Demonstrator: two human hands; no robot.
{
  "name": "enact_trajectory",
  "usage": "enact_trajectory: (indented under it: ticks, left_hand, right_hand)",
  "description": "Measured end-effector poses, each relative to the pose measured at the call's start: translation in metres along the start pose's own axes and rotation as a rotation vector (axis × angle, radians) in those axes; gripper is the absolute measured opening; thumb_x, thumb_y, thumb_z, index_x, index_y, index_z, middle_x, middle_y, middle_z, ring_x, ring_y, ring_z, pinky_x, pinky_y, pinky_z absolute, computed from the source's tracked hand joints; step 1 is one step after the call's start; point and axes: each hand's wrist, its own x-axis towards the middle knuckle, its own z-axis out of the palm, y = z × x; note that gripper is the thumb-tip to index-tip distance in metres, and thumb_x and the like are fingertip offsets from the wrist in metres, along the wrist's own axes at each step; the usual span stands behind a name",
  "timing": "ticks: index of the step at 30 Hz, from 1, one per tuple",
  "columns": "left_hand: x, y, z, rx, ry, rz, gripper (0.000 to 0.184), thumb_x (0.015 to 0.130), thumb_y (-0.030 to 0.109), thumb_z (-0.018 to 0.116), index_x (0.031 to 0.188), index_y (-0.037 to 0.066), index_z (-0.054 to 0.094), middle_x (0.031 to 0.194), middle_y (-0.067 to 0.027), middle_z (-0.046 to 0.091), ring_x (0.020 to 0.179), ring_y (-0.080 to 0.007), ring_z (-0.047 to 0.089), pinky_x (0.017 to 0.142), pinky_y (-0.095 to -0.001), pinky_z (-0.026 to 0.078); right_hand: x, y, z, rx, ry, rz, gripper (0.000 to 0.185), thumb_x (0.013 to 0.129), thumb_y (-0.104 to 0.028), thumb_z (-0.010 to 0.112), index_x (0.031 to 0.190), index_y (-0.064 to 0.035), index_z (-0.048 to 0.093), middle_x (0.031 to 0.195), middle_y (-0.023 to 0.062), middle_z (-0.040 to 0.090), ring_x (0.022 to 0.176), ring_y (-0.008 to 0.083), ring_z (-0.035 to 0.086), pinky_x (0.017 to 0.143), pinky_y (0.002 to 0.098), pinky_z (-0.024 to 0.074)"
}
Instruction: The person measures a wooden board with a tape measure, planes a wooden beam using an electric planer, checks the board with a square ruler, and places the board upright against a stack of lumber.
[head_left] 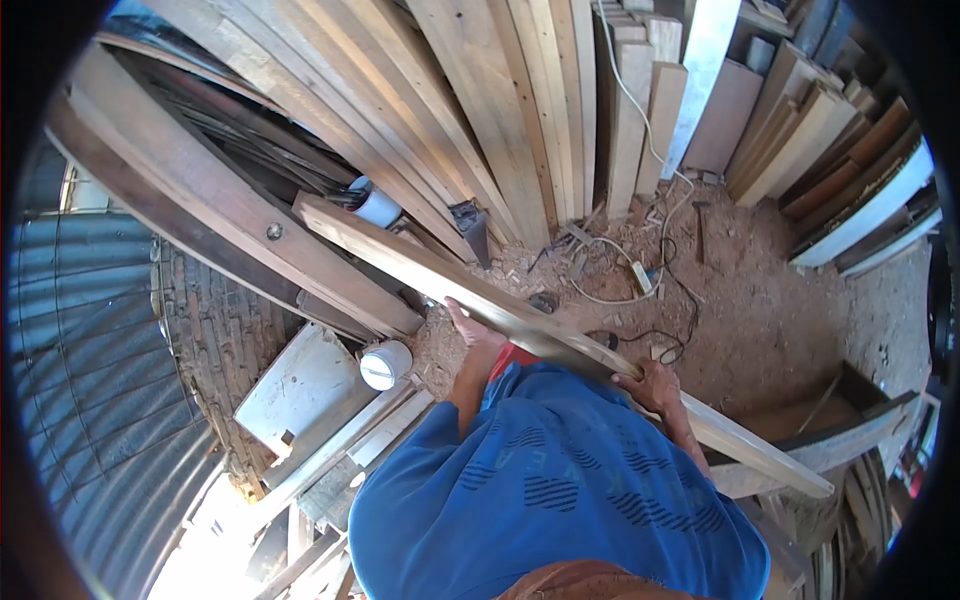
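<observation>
A long pale wooden beam [520, 327] crosses in front of my blue shirt, slanting from upper left to lower right. On its near side, left of my body's middle, my left hand [478, 333] grips it, with part of the fingers hidden by the wood. Farther right, my right hand [655, 388] has its fingers wrapped round the beam's edge. The beam's far left end is beside the leaning timber, and its right end reaches past my right forearm.
Upright planks [490, 110] lean at the back. A white cable [640, 275] and a dark cord lie on the shavings-covered ground [750, 300]. At left are a white bucket [386, 365], a white panel [300, 390] and corrugated metal [90, 370]. A trough-like wooden frame [845, 445] stands at right.
</observation>
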Motion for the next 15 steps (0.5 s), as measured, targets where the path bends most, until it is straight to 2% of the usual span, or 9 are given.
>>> enact_trajectory:
  ticks: [1, 2, 5, 7, 9, 12, 14, 15]
  left_hand:
    - [0.007, 0.004, -0.015, -0.045, -0.213, -0.046, 0.094, 0.076, 0.087, 0.058, 0.133, 0.013, 0.056, 0.123, -0.0105, 0.062, 0.113, -0.0351, 0.057, 0.102, -0.0582, 0.042]
    - [0.016, 0.012, -0.029, -0.093, -0.429, -0.088, 0.082, 0.081, 0.083, 0.058, 0.125, 0.014, 0.058, 0.112, -0.0092, 0.063, 0.104, -0.0316, 0.058, 0.096, -0.0543, 0.045]
    - [0.029, 0.011, -0.008, -0.221, -0.868, -0.165, 0.046, 0.096, 0.057, 0.054, 0.11, 0.013, 0.059, 0.091, -0.0049, 0.063, 0.087, -0.0239, 0.058, 0.085, -0.0446, 0.047]
    - [0.014, 0.006, 0.034, -0.319, -1.046, -0.219, 0.028, 0.103, 0.039, 0.051, 0.107, 0.012, 0.058, 0.085, -0.0033, 0.061, 0.082, -0.0214, 0.057, 0.083, -0.0407, 0.046]
    - [-0.001, 0.008, 0.07, -0.428, -1.191, -0.257, 0.018, 0.105, 0.023, 0.046, 0.108, 0.01, 0.058, 0.084, -0.003, 0.06, 0.082, -0.0207, 0.057, 0.085, -0.0386, 0.046]
    - [0.019, 0.002, 0.084, -0.461, -1.326, -0.317, 0.021, 0.104, 0.027, 0.048, 0.112, 0.009, 0.057, 0.085, -0.0023, 0.059, 0.084, -0.0203, 0.056, 0.086, -0.0381, 0.046]
    - [0.003, 0.008, 0.099, -0.471, -1.287, -0.272, 0.022, 0.103, 0.027, 0.049, 0.115, 0.009, 0.056, 0.085, -0.0018, 0.057, 0.085, -0.0198, 0.056, 0.087, -0.0376, 0.045]
    - [-0.003, 0.005, 0.107, -0.482, -1.271, -0.262, 0.023, 0.103, 0.026, 0.05, 0.117, 0.008, 0.055, 0.085, -0.0015, 0.057, 0.086, -0.0195, 0.056, 0.087, -0.0373, 0.045]
  right_hand:
    - [-0.005, 0.002, -0.001, 0.033, 0.01, -0.039, 0.068, 0.078, -0.064, 0.076, 0.109, -0.0035, 0.075, 0.104, 0.0232, 0.074, 0.099, 0.0366, 0.071, 0.087, 0.048, 0.0546]
    - [-0.01, 0.009, -0.012, 0.098, -0.087, -0.096, 0.061, 0.087, -0.058, 0.072, 0.11, -0.0023, 0.074, 0.102, 0.0213, 0.074, 0.098, 0.0349, 0.072, 0.086, 0.0467, 0.0547]
    - [0.022, 0.1, 0.006, 0.825, -0.343, -0.098, 0.062, 0.092, -0.062, 0.066, 0.114, -0.004, 0.074, 0.097, 0.0171, 0.076, 0.089, 0.0345, 0.073, 0.083, 0.0458, 0.0562]
    - [0.049, 0.165, 0.02, 0.265, -0.351, 0.006, 0.066, 0.097, -0.059, 0.059, 0.127, -0.0008, 0.068, 0.115, 0.0175, 0.074, 0.106, 0.0325, 0.07, 0.098, 0.0443, 0.0518]
    - [0.013, 0.166, 0.01, 0.021, -0.216, 0.107, 0.071, 0.101, -0.062, 0.049, 0.138, -0.0028, 0.062, 0.131, 0.0152, 0.066, 0.122, 0.029, 0.061, 0.107, 0.0414, 0.0455]
    - [0.04, 0.267, 0.044, 0.39, -0.186, 0.173, 0.08, 0.096, -0.068, 0.052, 0.142, -0.0032, 0.058, 0.138, 0.0139, 0.061, 0.127, 0.0258, 0.054, 0.111, 0.0408, 0.0395]
    - [0.041, 0.279, 0.043, 0.487, -0.274, 0.148, 0.082, 0.093, -0.07, 0.057, 0.141, -0.0033, 0.06, 0.131, 0.0129, 0.066, 0.121, 0.0251, 0.058, 0.108, 0.0402, 0.0427]
    - [0.037, 0.265, 0.033, 0.393, -0.329, 0.133, 0.084, 0.092, -0.07, 0.058, 0.14, -0.002, 0.06, 0.126, 0.0127, 0.068, 0.118, 0.0239, 0.059, 0.107, 0.0393, 0.0436]
